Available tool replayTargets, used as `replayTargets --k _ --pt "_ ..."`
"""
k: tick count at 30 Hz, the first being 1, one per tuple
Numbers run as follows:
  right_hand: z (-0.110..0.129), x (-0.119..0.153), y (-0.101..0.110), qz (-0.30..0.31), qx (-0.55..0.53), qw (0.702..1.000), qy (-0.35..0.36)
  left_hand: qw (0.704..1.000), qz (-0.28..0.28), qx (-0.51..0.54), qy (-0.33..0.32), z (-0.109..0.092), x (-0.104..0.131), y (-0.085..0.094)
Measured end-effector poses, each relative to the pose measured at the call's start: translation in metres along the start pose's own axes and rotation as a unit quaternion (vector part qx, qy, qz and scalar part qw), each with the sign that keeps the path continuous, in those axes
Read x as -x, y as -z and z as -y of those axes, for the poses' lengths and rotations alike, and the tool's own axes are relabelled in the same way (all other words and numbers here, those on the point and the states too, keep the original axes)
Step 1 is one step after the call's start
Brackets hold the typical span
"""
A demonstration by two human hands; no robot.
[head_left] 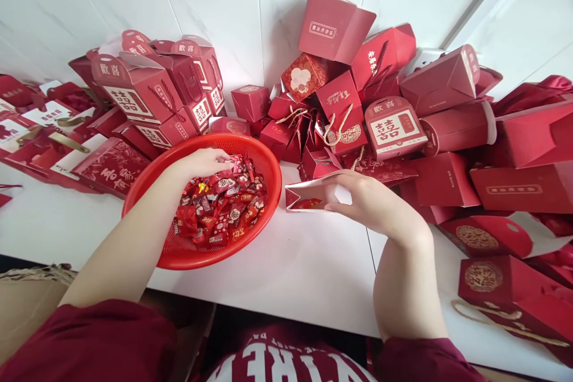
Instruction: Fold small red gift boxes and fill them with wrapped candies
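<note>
My left hand [203,162] reaches over the rim of a red plastic basket [188,261], its fingers curled at wrapped candies at the back of the pile. A pink wrapper shows by the fingertips. Red-wrapped candies [224,209] fill the basket, with one gold wrapper among them. On the right of the basket, my right hand [358,194] grips a small red paper candy box [302,198]. That box lies on its side with its mouth facing the basket, and something red shows inside. My right fingertips are partly hidden by the box.
Red gift boxes [396,128] with cord handles are heaped behind and to the right. Stacked boxes [134,92] stand behind the basket on the left, beside open red bags [67,143]. A tiled wall [219,6] backs the white table [277,274].
</note>
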State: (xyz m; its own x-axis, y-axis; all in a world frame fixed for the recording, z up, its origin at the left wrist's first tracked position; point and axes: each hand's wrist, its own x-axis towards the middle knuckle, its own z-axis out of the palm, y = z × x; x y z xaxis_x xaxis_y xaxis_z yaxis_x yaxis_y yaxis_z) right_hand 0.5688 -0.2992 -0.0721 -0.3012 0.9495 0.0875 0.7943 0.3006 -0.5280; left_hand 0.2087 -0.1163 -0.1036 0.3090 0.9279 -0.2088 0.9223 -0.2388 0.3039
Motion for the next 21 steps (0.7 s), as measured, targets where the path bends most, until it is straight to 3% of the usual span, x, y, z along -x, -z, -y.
replayTargets --k 3,7,10,13,14,16,18,21 --pt "0.005 0.017 0.004 -0.066 0.051 0.995 0.053 1.000 0.007 0.017 -0.015 -0.015 0.001 0.001" --pt "0.016 0.038 0.010 -0.155 0.122 0.976 0.089 0.991 -0.058 0.079 -0.088 -0.041 0.009 0.002" --pt "0.021 0.044 0.012 -0.179 0.137 0.971 0.085 0.961 -0.170 0.117 -0.182 -0.075 0.033 0.007" --pt "0.022 0.044 0.011 -0.192 0.141 0.968 0.072 0.894 -0.324 0.156 -0.267 -0.122 0.078 0.016" --pt "0.022 0.043 0.011 -0.193 0.142 0.968 0.069 0.879 -0.328 0.167 -0.303 -0.139 0.096 0.017" --pt "0.023 0.042 0.009 -0.184 0.142 0.971 0.058 0.880 -0.221 0.166 -0.387 -0.170 0.127 0.015" --pt "0.024 0.041 0.007 -0.169 0.133 0.976 0.046 0.898 -0.135 0.104 -0.405 -0.194 0.144 0.005" --pt "0.025 0.042 0.003 -0.138 0.129 0.981 0.047 0.923 -0.029 -0.035 -0.381 -0.215 0.135 -0.023"
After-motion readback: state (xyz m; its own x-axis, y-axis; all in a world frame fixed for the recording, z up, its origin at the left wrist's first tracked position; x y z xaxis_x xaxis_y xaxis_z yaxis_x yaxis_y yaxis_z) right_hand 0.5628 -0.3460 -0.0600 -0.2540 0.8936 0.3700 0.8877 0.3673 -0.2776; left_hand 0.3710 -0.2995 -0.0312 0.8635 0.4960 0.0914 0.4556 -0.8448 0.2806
